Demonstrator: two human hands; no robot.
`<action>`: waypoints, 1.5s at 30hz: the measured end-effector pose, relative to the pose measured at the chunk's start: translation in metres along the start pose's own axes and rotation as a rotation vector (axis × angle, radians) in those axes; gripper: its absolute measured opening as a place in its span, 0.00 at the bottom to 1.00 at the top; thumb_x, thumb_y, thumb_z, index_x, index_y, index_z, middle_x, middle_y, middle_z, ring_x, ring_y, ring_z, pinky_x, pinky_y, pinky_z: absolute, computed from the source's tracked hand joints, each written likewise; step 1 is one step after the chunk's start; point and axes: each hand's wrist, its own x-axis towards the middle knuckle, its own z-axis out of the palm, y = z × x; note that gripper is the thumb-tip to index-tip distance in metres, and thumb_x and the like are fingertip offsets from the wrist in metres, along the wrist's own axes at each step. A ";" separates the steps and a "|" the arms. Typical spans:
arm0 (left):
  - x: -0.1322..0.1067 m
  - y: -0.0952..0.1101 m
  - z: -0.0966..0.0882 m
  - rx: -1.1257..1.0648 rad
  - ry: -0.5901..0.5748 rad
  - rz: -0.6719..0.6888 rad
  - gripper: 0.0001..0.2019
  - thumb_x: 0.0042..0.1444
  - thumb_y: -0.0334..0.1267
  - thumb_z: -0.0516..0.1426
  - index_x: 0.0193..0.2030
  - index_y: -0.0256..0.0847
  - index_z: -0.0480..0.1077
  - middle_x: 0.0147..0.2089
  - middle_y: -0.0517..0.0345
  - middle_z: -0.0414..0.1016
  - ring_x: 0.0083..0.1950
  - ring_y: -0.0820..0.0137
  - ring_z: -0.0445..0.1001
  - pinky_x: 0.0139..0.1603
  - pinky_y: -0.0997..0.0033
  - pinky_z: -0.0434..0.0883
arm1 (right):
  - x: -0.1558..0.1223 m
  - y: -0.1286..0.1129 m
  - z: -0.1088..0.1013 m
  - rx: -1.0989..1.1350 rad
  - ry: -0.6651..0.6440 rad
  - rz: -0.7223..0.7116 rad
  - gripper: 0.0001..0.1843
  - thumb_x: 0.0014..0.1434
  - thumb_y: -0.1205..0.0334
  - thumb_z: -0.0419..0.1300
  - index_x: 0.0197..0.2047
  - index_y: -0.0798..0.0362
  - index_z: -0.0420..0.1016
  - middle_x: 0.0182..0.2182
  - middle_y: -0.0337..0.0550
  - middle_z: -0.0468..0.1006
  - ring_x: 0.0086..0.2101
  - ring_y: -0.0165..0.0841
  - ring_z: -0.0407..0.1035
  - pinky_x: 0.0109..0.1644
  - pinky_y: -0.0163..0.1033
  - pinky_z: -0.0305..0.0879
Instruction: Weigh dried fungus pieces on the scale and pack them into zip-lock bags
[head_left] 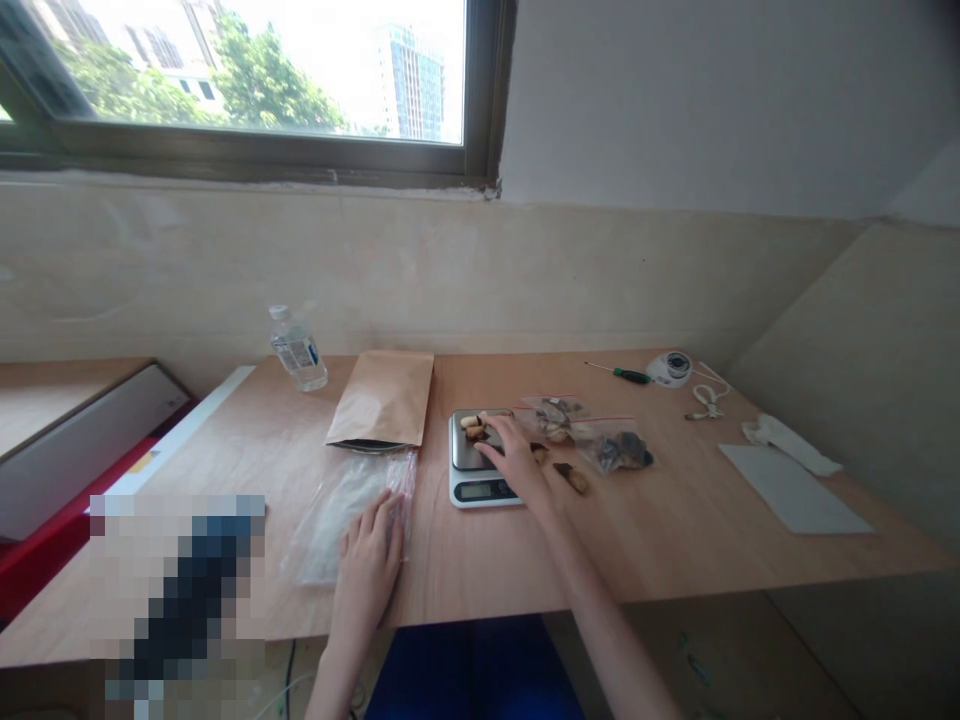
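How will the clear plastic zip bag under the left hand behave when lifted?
Probably floppy: the clear plastic zip bag lies flat and creased under the left hand on the light wooden tabletop. Its thin film looks very light, perhaps slippery.

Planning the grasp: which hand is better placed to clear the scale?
Probably the right hand: it is over the digital scale, by the pieces. The left hand rests on a plastic bag, farther off.

The left hand (366,572) lies palm-down; the right hand (514,458) arches forward, fingers spread.
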 end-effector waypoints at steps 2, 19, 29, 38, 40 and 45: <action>0.000 0.001 -0.001 0.001 0.005 0.003 0.16 0.62 0.38 0.45 0.54 0.43 0.65 0.57 0.52 0.68 0.55 0.61 0.67 0.50 0.60 0.65 | -0.006 0.002 -0.003 -0.058 0.024 -0.005 0.18 0.60 0.59 0.54 0.54 0.47 0.65 0.49 0.47 0.70 0.51 0.39 0.64 0.56 0.49 0.61; 0.000 0.003 -0.002 0.020 0.017 0.007 0.16 0.62 0.39 0.45 0.53 0.43 0.66 0.57 0.51 0.69 0.53 0.62 0.68 0.49 0.61 0.65 | -0.102 0.048 -0.062 -0.327 0.175 0.259 0.15 0.59 0.62 0.49 0.47 0.52 0.71 0.43 0.50 0.72 0.46 0.41 0.65 0.52 0.51 0.61; 0.000 0.002 -0.001 0.011 -0.016 -0.003 0.16 0.61 0.37 0.45 0.53 0.43 0.65 0.58 0.53 0.67 0.54 0.62 0.67 0.50 0.60 0.65 | -0.106 0.051 -0.063 -0.263 0.235 0.300 0.14 0.58 0.60 0.51 0.45 0.54 0.71 0.42 0.51 0.73 0.44 0.41 0.67 0.50 0.49 0.64; 0.000 0.003 -0.002 0.015 0.012 0.005 0.16 0.61 0.38 0.45 0.53 0.43 0.66 0.57 0.51 0.68 0.54 0.61 0.68 0.50 0.60 0.65 | -0.106 0.047 -0.062 -0.279 0.275 0.282 0.13 0.58 0.60 0.52 0.44 0.54 0.71 0.42 0.52 0.74 0.44 0.42 0.67 0.49 0.50 0.64; 0.000 0.004 -0.002 0.019 0.008 0.002 0.16 0.61 0.38 0.45 0.53 0.43 0.66 0.57 0.51 0.68 0.54 0.61 0.68 0.50 0.60 0.65 | -0.106 0.046 -0.063 -0.259 0.282 0.289 0.13 0.58 0.60 0.52 0.44 0.54 0.71 0.41 0.52 0.74 0.44 0.42 0.67 0.49 0.50 0.64; 0.000 0.003 -0.001 0.022 0.014 0.002 0.16 0.61 0.38 0.45 0.52 0.43 0.67 0.57 0.50 0.68 0.53 0.62 0.68 0.49 0.61 0.65 | -0.106 0.045 -0.063 -0.168 0.280 0.322 0.12 0.58 0.58 0.54 0.43 0.53 0.72 0.42 0.51 0.74 0.44 0.41 0.68 0.50 0.49 0.64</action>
